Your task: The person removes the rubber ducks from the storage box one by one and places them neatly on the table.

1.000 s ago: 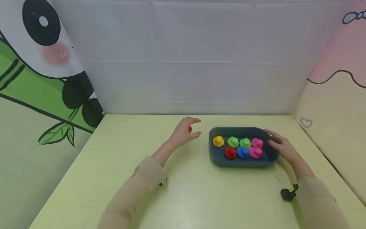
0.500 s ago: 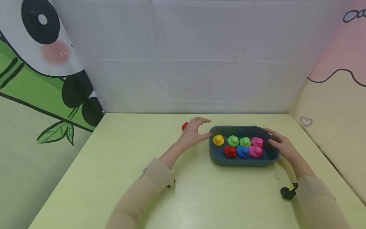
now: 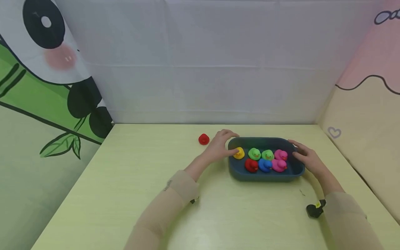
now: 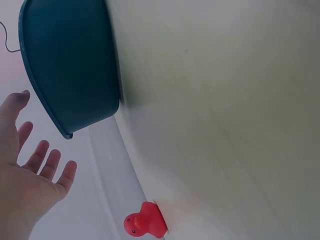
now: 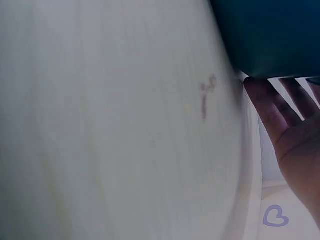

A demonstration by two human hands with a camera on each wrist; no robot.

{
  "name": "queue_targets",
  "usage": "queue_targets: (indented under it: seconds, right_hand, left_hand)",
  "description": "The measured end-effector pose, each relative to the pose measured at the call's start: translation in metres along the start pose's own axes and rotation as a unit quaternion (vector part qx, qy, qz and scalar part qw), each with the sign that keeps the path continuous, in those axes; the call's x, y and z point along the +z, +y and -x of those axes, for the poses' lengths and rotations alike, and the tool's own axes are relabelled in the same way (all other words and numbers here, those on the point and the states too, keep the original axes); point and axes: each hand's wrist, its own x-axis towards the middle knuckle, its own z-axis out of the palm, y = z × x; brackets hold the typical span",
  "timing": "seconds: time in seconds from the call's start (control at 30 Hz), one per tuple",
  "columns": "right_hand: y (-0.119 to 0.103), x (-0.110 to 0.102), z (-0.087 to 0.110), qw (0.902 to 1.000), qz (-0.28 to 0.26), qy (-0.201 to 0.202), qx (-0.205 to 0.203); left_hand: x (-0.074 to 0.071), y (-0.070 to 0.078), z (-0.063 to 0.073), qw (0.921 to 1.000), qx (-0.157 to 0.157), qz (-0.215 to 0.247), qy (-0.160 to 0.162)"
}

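A dark teal plastic basin [image 3: 265, 177] holds several small rubber ducks: a yellow duck [image 3: 240, 153], two green ducks [image 3: 254, 154], a red duck [image 3: 251, 166], a blue duck [image 3: 265, 165] and two pink ducks [image 3: 279, 166]. At its left end is my left hand [image 3: 218, 147], fingers spread, the thumb overlapping the yellow duck in the head view. The left wrist view shows that palm with nothing in it. My right hand [image 3: 309, 164] grips the basin's right end, thumb over the rim and fingers against the outside [image 5: 285, 107]. Another red duck [image 3: 203, 139] sits on the table, left of the basin.
A pale yellow table [image 3: 125, 180] carries everything. Behind it hangs a white cloth wall [image 3: 212, 86], with printed panels at both sides. A small black device [image 3: 315, 210] shows by the right sleeve.
My left hand has moved right, away from the loose red duck and up to the basin's left end. The right hand and the basin have stayed in place.
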Motion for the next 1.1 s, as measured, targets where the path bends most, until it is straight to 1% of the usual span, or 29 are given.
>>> queue_targets:
  seconds: [0.13,0.3,0.4,0.57,0.9,1.1]
  right_hand:
    - [0.0,0.001,0.0,1.0,-0.003,0.0,-0.001]
    - [-0.001,0.001,0.001,1.0,0.002,0.003,-0.002]
    - [-0.001,0.001,0.001,1.0,0.002,0.002,-0.002]
    - [-0.002,0.002,0.001,1.0,-0.002,0.0,-0.003]
    - [-0.001,0.001,0.001,1.0,-0.001,0.001,-0.002]
    - [-0.003,0.001,0.002,1.0,-0.001,0.0,-0.007]
  left_hand:
    - [0.002,0.0,-0.005,0.9997,0.001,-0.023,-0.011]
    - [0.006,-0.004,-0.011,0.998,-0.016,-0.049,-0.037]
    - [0.008,-0.006,-0.015,0.9968,-0.028,-0.044,-0.06]
    - [0.011,-0.007,-0.02,0.9942,-0.04,-0.033,-0.094]
    - [0.013,-0.006,-0.026,0.9893,-0.057,-0.012,-0.134]
    - [0.012,-0.002,-0.028,0.9846,-0.079,-0.016,-0.155]
